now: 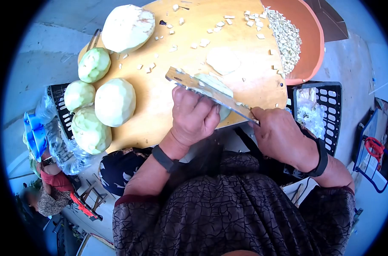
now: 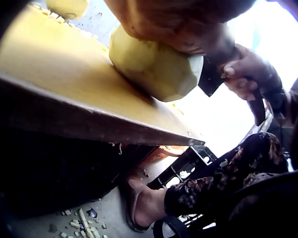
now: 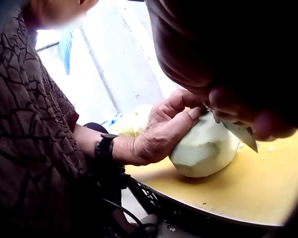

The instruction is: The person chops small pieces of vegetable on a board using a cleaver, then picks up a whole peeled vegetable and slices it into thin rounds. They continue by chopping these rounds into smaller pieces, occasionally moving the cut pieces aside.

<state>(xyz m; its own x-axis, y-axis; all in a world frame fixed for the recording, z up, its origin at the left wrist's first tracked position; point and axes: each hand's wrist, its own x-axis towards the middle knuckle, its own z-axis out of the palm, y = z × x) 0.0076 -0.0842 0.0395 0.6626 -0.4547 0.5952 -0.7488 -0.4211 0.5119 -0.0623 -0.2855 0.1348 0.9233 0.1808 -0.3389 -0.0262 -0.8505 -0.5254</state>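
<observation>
A peeled pale-green round fruit (image 3: 201,153) stands on the yellow tabletop (image 1: 155,106) at its near edge. My left hand (image 1: 194,114) grips the fruit from above, its thumb and fingers over the top. In my right hand (image 1: 283,134) is the handle of a broad-bladed knife (image 1: 211,91), whose blade lies slantwise across the fruit in the head view, close to my left knuckles. Beyond the blade a pale, overexposed cut piece (image 1: 223,60) lies on the table. Part of the fruit is hidden by the blade and my left hand.
Several more peeled fruits (image 1: 115,102) sit at the table's left side. Small diced pieces (image 1: 217,26) are scattered over the top. An orange tub (image 1: 316,47) with many diced bits stands at the right. Below it is a black crate (image 1: 334,112). Another person (image 1: 54,190) is at far left.
</observation>
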